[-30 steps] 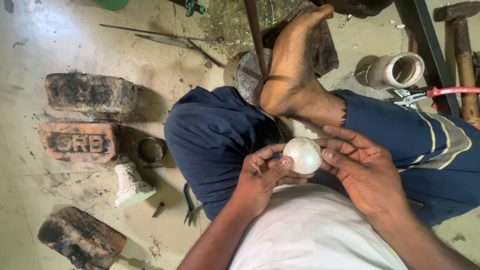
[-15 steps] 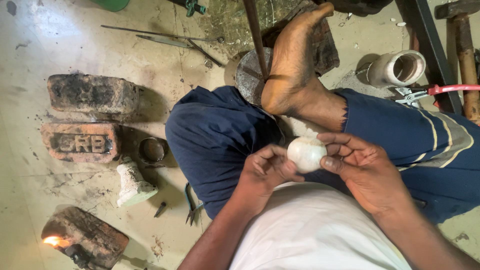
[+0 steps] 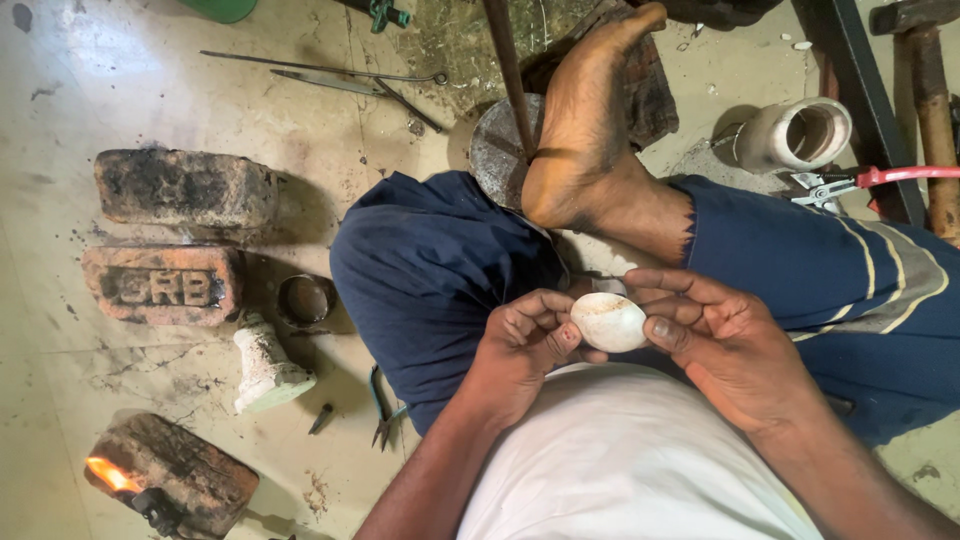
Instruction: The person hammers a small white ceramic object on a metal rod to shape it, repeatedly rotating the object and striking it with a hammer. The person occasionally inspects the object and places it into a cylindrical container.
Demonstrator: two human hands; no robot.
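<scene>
White oval lump (image 3: 609, 322) is sitting between both my hands over my lap, turned flatter than a second ago. My right hand (image 3: 735, 345) is cradling it with fingers outstretched; my left hand (image 3: 522, 345) is pinching its edge, fingers curled. A flame is now burning at the brick (image 3: 170, 478). The white pipe piece (image 3: 795, 135) is lying open-mouthed.

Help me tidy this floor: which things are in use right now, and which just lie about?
In use: white egg-shaped lump, held between left hand and right hand.

Lying about: two bricks, burning brick, metal ring, white pipe, red-handled pliers, hammer, tongs.
</scene>
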